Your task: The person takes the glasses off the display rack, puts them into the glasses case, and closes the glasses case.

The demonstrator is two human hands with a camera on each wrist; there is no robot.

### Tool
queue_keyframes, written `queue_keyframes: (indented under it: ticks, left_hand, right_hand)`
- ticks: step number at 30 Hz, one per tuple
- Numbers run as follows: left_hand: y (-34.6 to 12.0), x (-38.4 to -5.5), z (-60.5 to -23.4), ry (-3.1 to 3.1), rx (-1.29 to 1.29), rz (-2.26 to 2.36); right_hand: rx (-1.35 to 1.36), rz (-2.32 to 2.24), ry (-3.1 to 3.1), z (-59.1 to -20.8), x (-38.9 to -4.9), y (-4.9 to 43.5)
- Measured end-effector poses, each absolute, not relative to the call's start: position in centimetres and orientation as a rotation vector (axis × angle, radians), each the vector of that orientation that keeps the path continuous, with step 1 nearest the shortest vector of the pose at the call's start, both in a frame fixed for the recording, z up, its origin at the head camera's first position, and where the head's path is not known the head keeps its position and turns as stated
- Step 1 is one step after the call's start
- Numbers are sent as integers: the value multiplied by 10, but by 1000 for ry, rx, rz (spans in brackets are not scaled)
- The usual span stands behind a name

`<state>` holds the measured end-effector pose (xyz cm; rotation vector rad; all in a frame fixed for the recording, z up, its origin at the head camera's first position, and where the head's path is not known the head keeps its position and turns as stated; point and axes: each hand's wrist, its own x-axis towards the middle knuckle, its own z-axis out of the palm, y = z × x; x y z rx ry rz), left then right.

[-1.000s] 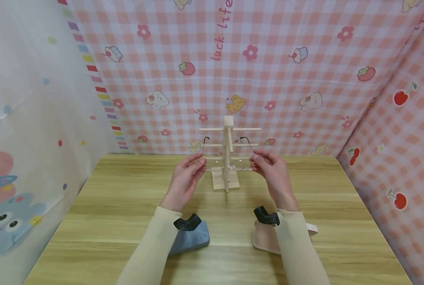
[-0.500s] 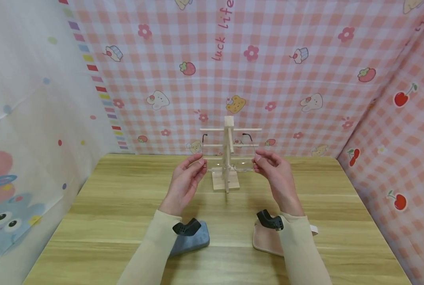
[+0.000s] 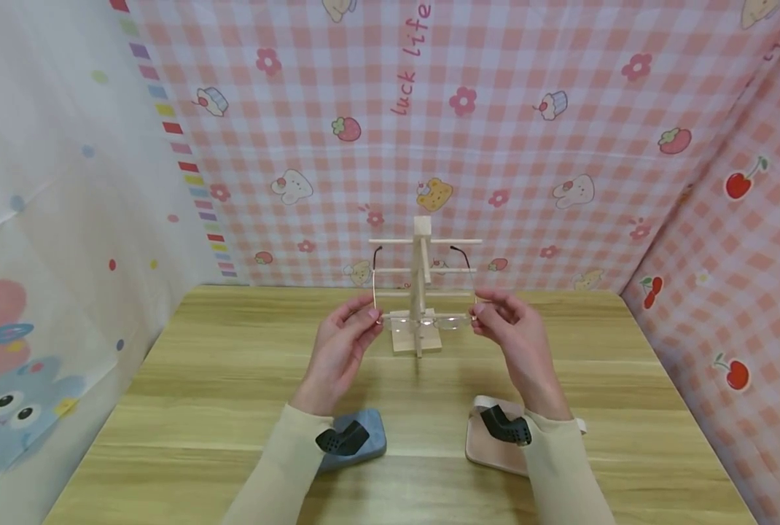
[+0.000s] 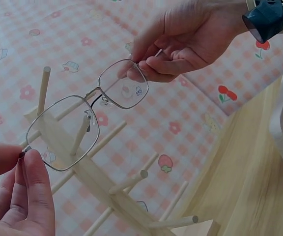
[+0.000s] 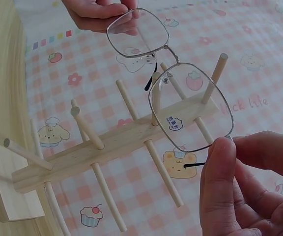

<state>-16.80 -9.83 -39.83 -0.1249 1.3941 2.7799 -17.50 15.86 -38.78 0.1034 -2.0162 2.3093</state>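
Note:
A pair of thin metal-rimmed eyeglasses [image 4: 89, 93] hangs between both hands, temples unfolded and dark tips pointing away. My left hand [image 3: 340, 346] pinches one outer corner of the frame by the hinge. The opposite corner is pinched between thumb and fingers of my right hand [image 3: 520, 337]. Behind the glasses stands an upright wooden display rack [image 3: 419, 281] with several pegs. In the right wrist view, the lens nearer the right hand bears a small blue printed mark [image 5: 176, 123]. Whether the glasses touch the pegs, I cannot tell.
A blue case [image 3: 367, 441] lies on the wooden table [image 3: 200, 386] under the left forearm. Under the right forearm lies a pinkish case [image 3: 491, 448] with a white strap. Patterned cloth [image 3: 515, 168] hangs behind and at both sides of the table.
Both hands have come slightly down and back toward me with the eyeglasses, and spread a little apart. The lenses now appear lower and flatter in front of the rack.

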Motion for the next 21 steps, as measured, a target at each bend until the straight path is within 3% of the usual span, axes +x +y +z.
queue_keyframes:
  ticks: [21]
  left_hand:
    - [-99, -148, -397, 1601, -61, 2742]
  right_hand:
    - [169, 2180, -2229, -396, -150, 168]
